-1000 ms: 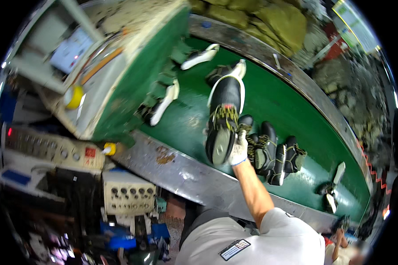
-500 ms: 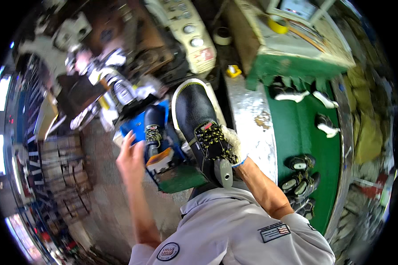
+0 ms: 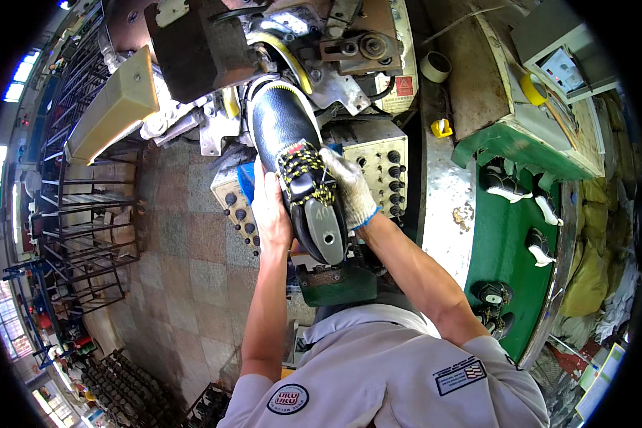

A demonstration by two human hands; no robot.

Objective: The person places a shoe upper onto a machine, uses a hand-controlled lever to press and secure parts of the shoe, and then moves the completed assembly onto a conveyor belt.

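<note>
1. Watching this from beside the bench, what grabs me is how the black shoe [image 3: 299,167] is lined up: long axis running away from the person, toe out front, heel back toward the belly, tilted a touch left.
2. It's smack between the two hands, laces [image 3: 303,171] facing up. No clue if anything props it underneath.
3. Left hand [image 3: 272,214], bare: grasping the shoe's left flank, thumb and palm along it, some fingers tucked out of sight.
4. Right hand [image 3: 351,189], gloved: gripping the opposite side, right by the laces.
5. Which one's nearer the toe? Pretty much a tie, fingertips look about level and both sit behind the toe cap.
6. Toe aims straight at the machine [image 3: 360,64], with a curved yellow-edged band [image 3: 290,58] right there. Touching or just short of it, honestly can't tell.
7. Heel end has a grey block [image 3: 326,225] with a hole in it, facing the person.
8. Knobbed control box [image 3: 378,153] is just past the glove; green bench [image 3: 503,228] with other shoes [image 3: 539,246] is well off right.
</note>
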